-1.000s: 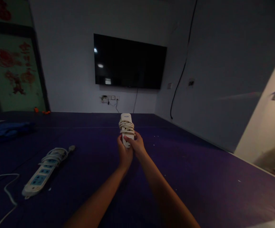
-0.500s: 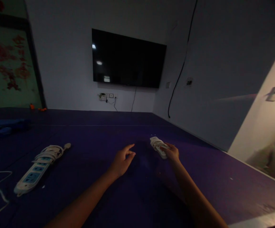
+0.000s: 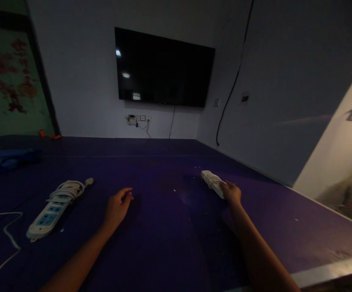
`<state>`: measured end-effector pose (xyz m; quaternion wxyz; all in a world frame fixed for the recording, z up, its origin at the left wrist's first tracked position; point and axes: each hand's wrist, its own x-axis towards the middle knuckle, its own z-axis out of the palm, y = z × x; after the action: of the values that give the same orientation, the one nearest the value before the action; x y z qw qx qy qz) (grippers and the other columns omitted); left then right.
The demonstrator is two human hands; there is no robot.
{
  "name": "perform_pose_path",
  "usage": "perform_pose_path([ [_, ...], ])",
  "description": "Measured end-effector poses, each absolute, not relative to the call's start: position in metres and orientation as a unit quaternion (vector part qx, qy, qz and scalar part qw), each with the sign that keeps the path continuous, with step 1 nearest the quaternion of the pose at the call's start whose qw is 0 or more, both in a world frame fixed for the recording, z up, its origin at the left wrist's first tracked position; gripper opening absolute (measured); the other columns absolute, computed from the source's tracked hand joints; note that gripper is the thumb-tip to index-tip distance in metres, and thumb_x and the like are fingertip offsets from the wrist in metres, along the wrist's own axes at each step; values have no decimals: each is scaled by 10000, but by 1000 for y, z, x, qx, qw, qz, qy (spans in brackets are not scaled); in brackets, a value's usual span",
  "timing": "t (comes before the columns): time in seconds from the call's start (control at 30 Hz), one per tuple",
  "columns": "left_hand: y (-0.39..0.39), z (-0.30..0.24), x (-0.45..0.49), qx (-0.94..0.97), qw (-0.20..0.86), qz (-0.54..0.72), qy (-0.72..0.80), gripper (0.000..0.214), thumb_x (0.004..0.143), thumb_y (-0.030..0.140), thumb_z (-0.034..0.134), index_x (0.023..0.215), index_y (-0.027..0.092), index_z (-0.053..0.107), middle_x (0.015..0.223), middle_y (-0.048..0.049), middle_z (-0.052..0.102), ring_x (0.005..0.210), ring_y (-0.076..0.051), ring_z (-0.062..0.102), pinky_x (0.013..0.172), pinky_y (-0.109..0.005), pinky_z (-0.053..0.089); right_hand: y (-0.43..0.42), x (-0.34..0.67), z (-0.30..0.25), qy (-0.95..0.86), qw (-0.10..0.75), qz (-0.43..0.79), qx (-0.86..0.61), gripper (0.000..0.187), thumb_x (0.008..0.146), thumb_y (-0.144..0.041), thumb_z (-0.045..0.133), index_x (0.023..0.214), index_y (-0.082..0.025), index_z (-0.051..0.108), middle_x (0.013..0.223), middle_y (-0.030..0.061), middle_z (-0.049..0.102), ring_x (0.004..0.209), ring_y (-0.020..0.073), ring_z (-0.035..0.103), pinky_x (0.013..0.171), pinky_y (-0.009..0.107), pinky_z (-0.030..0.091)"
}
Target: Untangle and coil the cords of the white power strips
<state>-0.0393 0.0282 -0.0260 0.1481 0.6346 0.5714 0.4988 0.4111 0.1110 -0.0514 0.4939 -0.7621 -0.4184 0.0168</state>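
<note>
My right hand [image 3: 232, 192] grips the near end of a white power strip [image 3: 211, 181] on the right part of the purple surface. White cord is wound round the strip's middle; its sockets cannot be made out. My left hand [image 3: 117, 207] is over the surface left of centre, fingers loosely bent and apart from the thumb, with nothing in it. To its left lies a second power strip [image 3: 50, 215] with blue socket faces. Cord is coiled round its far half, and its plug [image 3: 89, 181] points away from me.
A thin white cable [image 3: 10, 235] runs along the left edge. Blue cloth-like material [image 3: 10, 157] lies farther back on the purple surface [image 3: 164, 239]. Beyond are a wall-mounted television [image 3: 164, 69], wall sockets [image 3: 141, 118] and a hanging black cable [image 3: 231, 90].
My right hand has moved right with the wound power strip. My left hand has drawn away to the left, towards the other strip. The view has shifted slightly.
</note>
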Motion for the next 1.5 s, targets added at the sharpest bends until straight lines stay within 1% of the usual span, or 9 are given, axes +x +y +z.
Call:
perform_pose_path([
  [0.27, 23, -32, -33, 668, 119, 443, 586, 338, 802, 348, 437, 1039, 179, 608, 794, -80, 714, 777, -223, 672, 733, -334, 474, 101, 403, -49, -383, 427, 29, -819, 543, 745, -337, 477, 1226, -98, 554, 1278, 237, 468, 1166, 337, 475, 940, 398, 378],
  [0.4, 20, -30, -33, 674, 110, 414, 602, 350, 821, 349, 418, 1075, 185, 594, 806, -80, 716, 754, -220, 669, 695, -322, 469, 97, 393, -45, -372, 420, 32, -827, 557, 745, -339, 478, 1256, -123, 528, 1323, 233, 388, 1150, 323, 491, 927, 375, 392],
  [0.5, 21, -29, -33, 676, 113, 406, 604, 367, 829, 343, 401, 1090, 165, 589, 815, -85, 715, 780, -216, 669, 708, -316, 467, 93, 388, -41, -348, 415, 31, -840, 597, 732, -382, 502, 1294, -182, 488, 1373, 220, 306, 1156, 357, 472, 906, 436, 397],
  [0.77, 24, -31, -35, 676, 113, 408, 604, 405, 830, 365, 372, 1096, 147, 585, 819, -84, 713, 798, -219, 668, 715, -323, 474, 87, 387, -36, -341, 419, 4, -842, 603, 713, -343, 549, 1299, -228, 465, 1476, 190, 138, 1348, 374, 142, 1001, 520, 262],
  [0.93, 21, -28, -35, 677, 112, 409, 602, 396, 829, 365, 379, 1090, 156, 591, 802, -77, 713, 786, -217, 668, 724, -329, 474, 84, 390, -34, -339, 451, -15, -826, 573, 695, -282, 543, 1263, -213, 509, 1462, 185, 207, 1335, 377, 191, 996, 548, 258],
  [1.17, 24, -27, -39, 686, 72, 426, 585, 362, 814, 260, 368, 1041, 171, 636, 883, -76, 712, 777, -190, 654, 744, -328, 478, 77, 395, -27, -293, 565, -88, -767, 504, 612, -167, 488, 1091, -159, 645, 1321, 154, 466, 1204, 318, 433, 969, 444, 342],
  [1.27, 24, -21, -46, 701, -9, 426, 572, 358, 807, 218, 353, 937, 197, 686, 955, -69, 701, 894, -200, 629, 833, -354, 452, 75, 390, -22, -271, 614, -170, -721, 448, 618, -143, 441, 995, -151, 682, 1216, 139, 561, 1129, 304, 497, 939, 445, 357],
  [1.4, 22, -7, -56, 668, -137, 383, 623, 352, 828, 364, 405, 853, 193, 711, 990, -90, 691, 986, -274, 575, 874, -429, 398, 76, 367, -13, -323, 664, -241, -630, 391, 660, -124, 385, 896, -153, 696, 1083, 117, 634, 1050, 269, 543, 921, 446, 364],
  [1.5, 23, -1, -66, 626, -190, 341, 675, 398, 822, 430, 416, 907, 164, 701, 1066, -127, 658, 1070, -320, 514, 916, -480, 342, 75, 333, -3, -398, 693, -236, -553, 378, 704, -146, 370, 923, -134, 678, 1027, 123, 644, 1006, 243, 564, 896, 430, 400],
])
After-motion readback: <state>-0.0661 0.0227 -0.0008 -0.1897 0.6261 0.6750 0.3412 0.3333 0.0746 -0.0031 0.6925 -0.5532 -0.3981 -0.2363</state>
